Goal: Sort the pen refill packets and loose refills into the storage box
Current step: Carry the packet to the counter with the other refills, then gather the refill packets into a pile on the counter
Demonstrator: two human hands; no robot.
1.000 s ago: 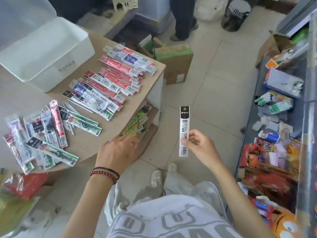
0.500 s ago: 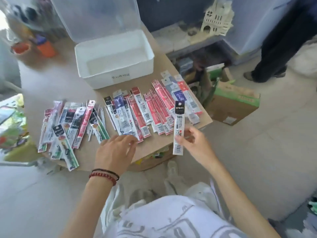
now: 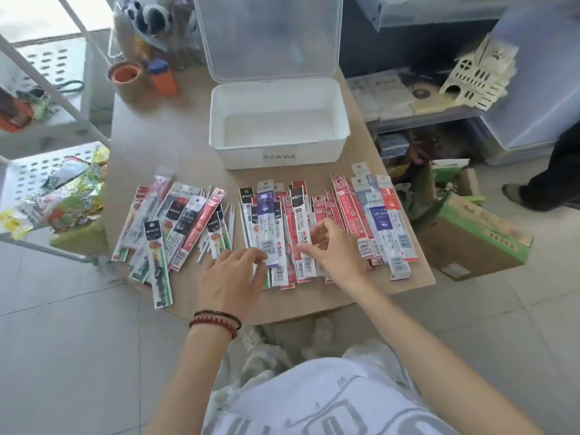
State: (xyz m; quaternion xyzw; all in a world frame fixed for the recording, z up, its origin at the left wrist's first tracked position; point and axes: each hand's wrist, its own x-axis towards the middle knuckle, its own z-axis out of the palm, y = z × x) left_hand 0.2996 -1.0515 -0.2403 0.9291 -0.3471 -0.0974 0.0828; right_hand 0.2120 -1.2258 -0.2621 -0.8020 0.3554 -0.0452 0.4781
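Your right hand [image 3: 335,249]: thumb and forefinger pinch the lower half of a black-topped refill packet [image 3: 299,215], which lies lengthwise over the red packets in the middle of the spread
Your left hand [image 3: 232,277]: knuckles up, fingertips [image 3: 259,257] bent onto the near end of a purple-labelled packet [image 3: 265,215]; you cannot tell from here whether they grip it or only touch it
Storage box [image 3: 279,155]: white and open, on the far middle of the table [image 3: 157,142], with its clear lid [image 3: 270,36] tipped upright behind; the small label on the front wall is too blurred to read
Row of packets [image 3: 354,211]: red, white and blue-labelled, side by side and overlapping, just in front of the box and running to the table's right edge
Left heap [image 3: 175,221]: packets with black, red and green print, fanned out near the table's left front corner; one hangs over the near edge
Loose refills [image 3: 231,215]: thin white sticks between the heap and the row, partly under packets
Your left wrist: beaded bracelets [image 3: 216,321]
Around the table: a green-topped cardboard box [image 3: 470,243] on the floor at right, a wooden model house [image 3: 477,73] on a shelf beyond it, an orange container [image 3: 161,76] at the far left corner, snack packs [image 3: 72,196] on a white rack at left
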